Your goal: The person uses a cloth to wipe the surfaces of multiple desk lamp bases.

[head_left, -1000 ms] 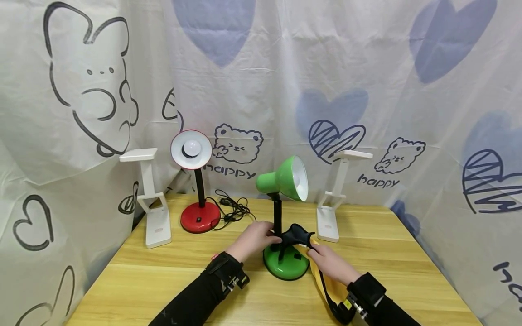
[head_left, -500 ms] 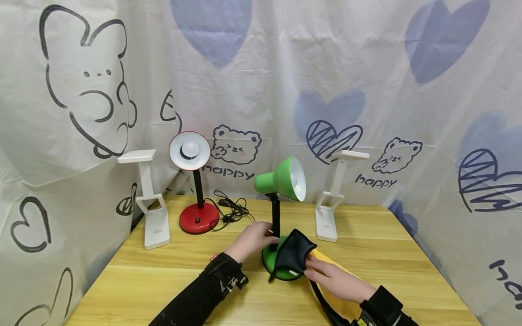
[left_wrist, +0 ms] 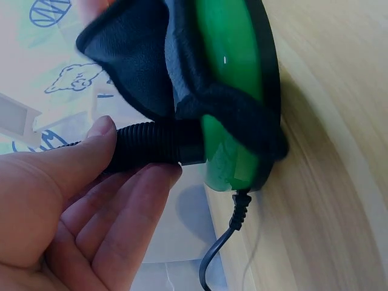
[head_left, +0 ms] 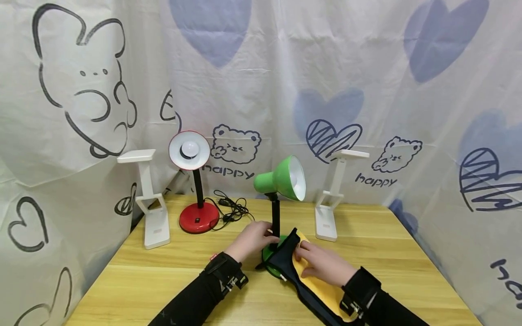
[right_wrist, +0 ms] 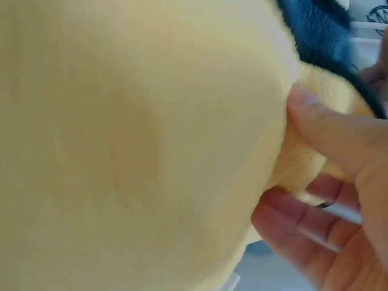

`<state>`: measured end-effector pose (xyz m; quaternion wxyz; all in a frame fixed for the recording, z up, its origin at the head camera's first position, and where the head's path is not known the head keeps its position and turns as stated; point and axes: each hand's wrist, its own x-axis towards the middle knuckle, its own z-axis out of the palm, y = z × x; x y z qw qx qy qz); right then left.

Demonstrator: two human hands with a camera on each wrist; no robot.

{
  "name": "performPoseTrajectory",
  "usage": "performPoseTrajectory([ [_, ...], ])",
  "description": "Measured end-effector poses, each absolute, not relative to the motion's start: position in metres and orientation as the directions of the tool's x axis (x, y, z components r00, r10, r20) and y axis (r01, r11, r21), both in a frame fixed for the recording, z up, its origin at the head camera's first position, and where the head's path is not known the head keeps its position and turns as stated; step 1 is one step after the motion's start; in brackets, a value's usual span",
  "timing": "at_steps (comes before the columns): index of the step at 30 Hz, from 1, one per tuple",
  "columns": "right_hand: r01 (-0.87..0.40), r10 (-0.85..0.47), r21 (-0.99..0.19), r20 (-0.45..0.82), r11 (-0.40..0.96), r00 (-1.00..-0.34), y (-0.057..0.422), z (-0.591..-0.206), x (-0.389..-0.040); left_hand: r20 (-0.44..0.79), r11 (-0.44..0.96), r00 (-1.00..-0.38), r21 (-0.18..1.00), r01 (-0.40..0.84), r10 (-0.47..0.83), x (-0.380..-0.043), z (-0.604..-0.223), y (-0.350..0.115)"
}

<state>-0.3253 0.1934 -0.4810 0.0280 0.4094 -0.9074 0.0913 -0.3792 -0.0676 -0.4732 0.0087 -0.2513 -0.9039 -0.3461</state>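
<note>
A green desk lamp [head_left: 281, 179] stands upright in the middle of the wooden table. My left hand [head_left: 249, 240] grips its black ribbed stem [left_wrist: 145, 144] low down, thumb on one side and fingers on the other. A two-sided cloth [head_left: 324, 290], fuzzy yellow on one face and dark on the other with a black edge, hangs from my right hand [head_left: 326, 262]. Thumb and fingers pinch its yellow face in the right wrist view. The cloth's dark end [left_wrist: 130, 57] drapes against the green base [left_wrist: 230, 54], hiding much of it in the head view.
A red desk lamp [head_left: 199, 218] stands behind to the left, a coiled black cord [head_left: 232, 208] beside it. White folding lamps stand at far left [head_left: 157, 228] and back right [head_left: 326, 224]. A printed curtain [head_left: 269, 68] encloses the table's back and sides.
My right hand has turned the cloth over the lamp's base, dipping right and toward me, then back up. More of the cloth's dark side shows across the base. My left hand keeps its hold.
</note>
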Motion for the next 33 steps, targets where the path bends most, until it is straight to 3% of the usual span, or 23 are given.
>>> performPoseTrajectory([
  [13, -0.813, -0.796, -0.02, 0.192, 0.581, -0.574, 0.152, -0.483, -0.326, 0.213, 0.631, -0.865, 0.607, 0.482, 0.455, -0.379, -0.474, -0.07],
  [22, -0.761, -0.775, 0.15, 0.113, 0.632, -0.622, 0.11, -0.478, -0.321, 0.201, 0.624, -0.866, 0.62, 0.475, 0.459, -0.377, -0.473, -0.07],
  [25, -0.75, -0.775, 0.198, 0.143, 0.631, -0.615, 0.099, -0.478, -0.324, 0.197, 0.632, -0.866, 0.612, 0.475, 0.46, -0.376, -0.472, -0.071],
  [33, -0.758, -0.784, 0.202, 0.176, 0.62, -0.595, 0.09, -0.481, -0.327, 0.202, 0.639, -0.866, 0.602, 0.479, 0.458, -0.375, -0.471, -0.071],
])
